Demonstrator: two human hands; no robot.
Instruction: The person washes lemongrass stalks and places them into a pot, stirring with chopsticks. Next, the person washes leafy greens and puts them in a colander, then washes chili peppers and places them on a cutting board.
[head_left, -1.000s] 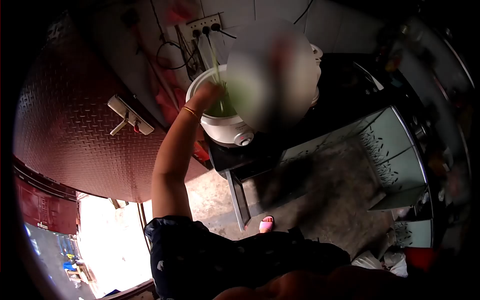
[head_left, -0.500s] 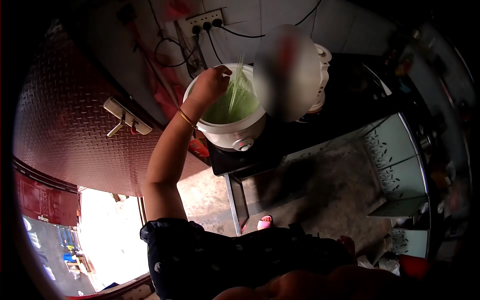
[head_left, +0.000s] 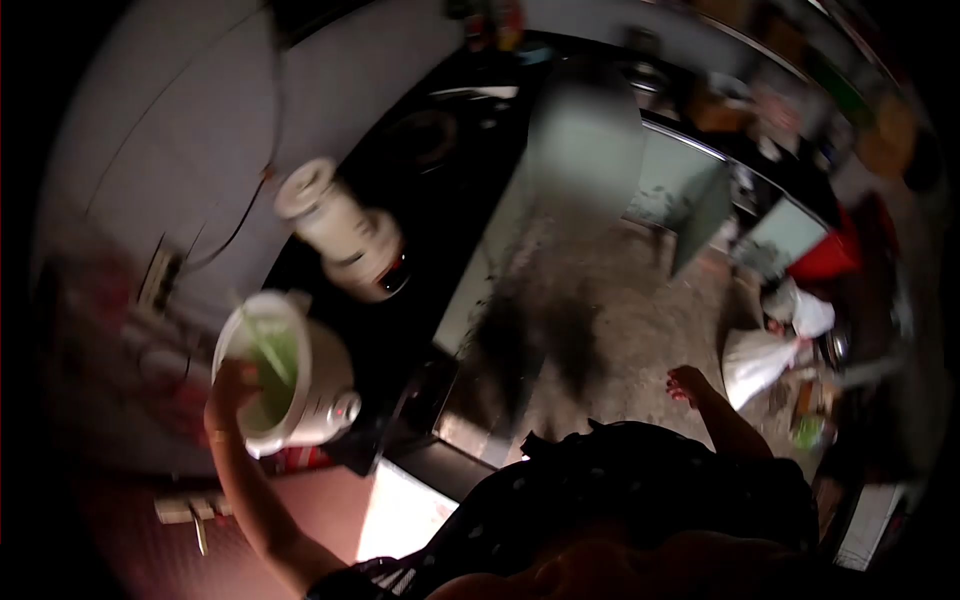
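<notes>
A white electric cooker pot (head_left: pixel 325 390) stands at the counter's left end, with pale green contents (head_left: pixel 277 370) inside. My left hand (head_left: pixel 236 385) is at the pot's near-left rim, its fingers bent over the opening and smeared by motion. Whatever those fingers grip cannot be made out. A pale thin stick-like thing (head_left: pixel 262 335) slants in the pot close to the hand. Well to the right, my right hand (head_left: pixel 685 385) hangs over the floor, fingers loosely bent and partly apart, with nothing visible in it.
A white appliance (head_left: pixel 345 235) stands on the black counter (head_left: pixel 400 190) beyond the pot. A socket strip (head_left: pixel 158 275) with a cable is on the wall. Pale green cabinet doors (head_left: pixel 680 175) line the far side, one standing open. White bags (head_left: pixel 760 365) lie at right.
The view has swung right, so the pot now appears lower left and more floor shows. My left hand remains at the pot. My right hand has come more fully into view.
</notes>
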